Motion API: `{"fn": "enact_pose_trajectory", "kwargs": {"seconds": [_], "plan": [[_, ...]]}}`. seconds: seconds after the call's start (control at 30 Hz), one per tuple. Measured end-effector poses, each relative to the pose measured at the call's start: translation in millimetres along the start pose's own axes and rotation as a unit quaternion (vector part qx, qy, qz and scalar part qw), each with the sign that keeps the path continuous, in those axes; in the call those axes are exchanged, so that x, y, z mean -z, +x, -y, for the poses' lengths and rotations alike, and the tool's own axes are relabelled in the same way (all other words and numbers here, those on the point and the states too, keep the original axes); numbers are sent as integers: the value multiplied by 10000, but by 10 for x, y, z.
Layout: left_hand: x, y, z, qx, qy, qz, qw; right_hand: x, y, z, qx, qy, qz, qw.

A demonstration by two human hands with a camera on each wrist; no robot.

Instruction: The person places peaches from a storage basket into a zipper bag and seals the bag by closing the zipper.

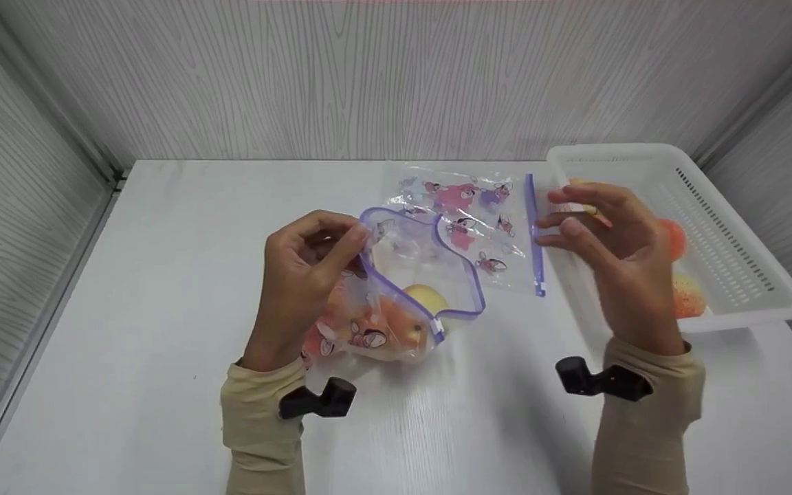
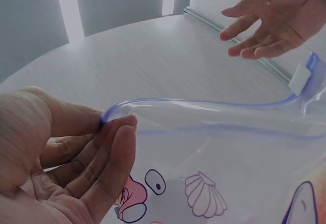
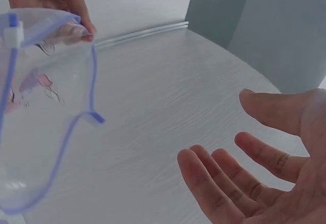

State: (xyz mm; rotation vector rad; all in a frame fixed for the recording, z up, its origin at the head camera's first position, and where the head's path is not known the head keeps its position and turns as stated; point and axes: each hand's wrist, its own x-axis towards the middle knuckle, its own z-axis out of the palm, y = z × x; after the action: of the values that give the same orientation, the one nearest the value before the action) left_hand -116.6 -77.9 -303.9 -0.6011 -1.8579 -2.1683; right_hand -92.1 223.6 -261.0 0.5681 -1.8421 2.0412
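Note:
My left hand (image 1: 293,275) pinches the purple zip edge of a clear printed zip bag (image 2: 204,196) at one corner. Its mouth gapes, with a white slider (image 2: 300,79) at the other end of the edge. Inside lie a yellow fruit (image 1: 425,298) and orange-red fruit (image 1: 401,323), the latter seen through the film. To the right, my right hand (image 1: 626,261) is held with fingers spread and nothing between them. In the head view it overlaps the near left side of a white basket (image 1: 746,320), its fingertips beside the zip edge of a second bag (image 1: 458,199).
The second bag, flat and with pink and purple prints, lies behind the first. In the basket are a red fruit (image 1: 673,239), a speckled orange fruit (image 1: 688,299) and a yellow-red item (image 1: 599,213) partly behind my fingers. Grained panels (image 1: 341,82) wall the white table.

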Motion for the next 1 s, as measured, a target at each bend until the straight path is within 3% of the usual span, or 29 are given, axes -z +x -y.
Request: {"fn": "enact_pose_trajectory", "kwargs": {"seconds": [0.13,0.2,0.23,0.3,0.4,0.5,0.63,0.8,1.0], "plan": [[-2,2,-1,10,35,8,10000,308,76,186,207,-440,-489,9976],[-4,0,-5,18,35,28,10000,497,122,242,103,-1283,-752,9888],[-5,-1,-6,13,30,37,10000,598,146,259,-17,-1825,-867,9794],[-8,1,-7,-6,-24,54,10000,811,198,267,-328,-2894,-1063,9507],[-12,6,-7,-58,-73,80,9999,1123,273,231,-964,-4215,-1181,8939],[-21,8,-1,-63,-64,78,9999,1416,321,148,-1766,-4884,-944,8493],[-37,3,-1,-28,-13,60,10000,1757,341,-5,-2679,-5525,-134,7892],[-31,-3,7,-4,3,67,10000,2044,304,-193,-3188,-5948,650,7351],[-26,5,12,-29,-34,82,10000,2170,269,-299,-3993,-5918,1553,6828]]}}
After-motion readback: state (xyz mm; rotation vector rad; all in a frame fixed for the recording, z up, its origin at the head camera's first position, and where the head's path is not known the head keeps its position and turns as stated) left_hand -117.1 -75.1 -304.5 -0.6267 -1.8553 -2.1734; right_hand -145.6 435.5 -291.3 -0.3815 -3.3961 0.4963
